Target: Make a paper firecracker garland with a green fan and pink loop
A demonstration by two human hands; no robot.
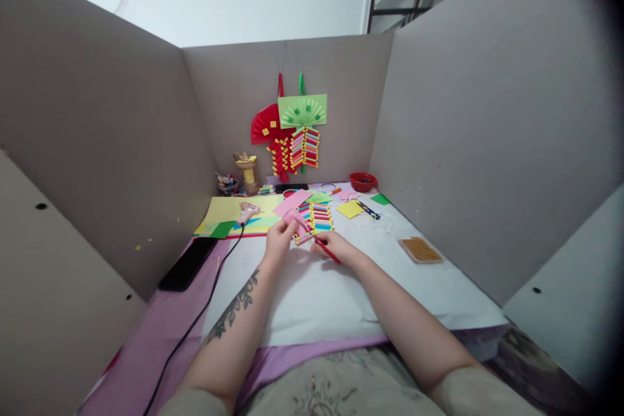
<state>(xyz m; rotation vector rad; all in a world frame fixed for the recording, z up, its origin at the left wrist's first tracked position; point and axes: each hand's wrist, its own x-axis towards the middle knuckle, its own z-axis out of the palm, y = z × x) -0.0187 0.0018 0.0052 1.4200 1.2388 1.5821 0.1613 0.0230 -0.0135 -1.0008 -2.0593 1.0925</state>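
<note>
My left hand point(280, 238) pinches a piece of pink paper point(293, 216) above the white sheet on the table. In my right hand point(337, 248) are red-handled scissors point(327, 251), whose blades point up and left to the pink paper. Whether the blades touch the paper is too small to tell. Just behind my hands lie rows of small rolled paper tubes point(320, 217) in red, blue, pink and yellow. A larger pink sheet point(292, 203) rests beyond my left hand.
A glue gun point(248, 211) with a black cord point(208, 302) lies on yellow paper at left, near a black phone-like slab point(188, 264). Right are a red bowl point(363, 182), a cutter point(368, 210) and a brown block point(420, 250). Paper crafts point(303, 111) hang behind.
</note>
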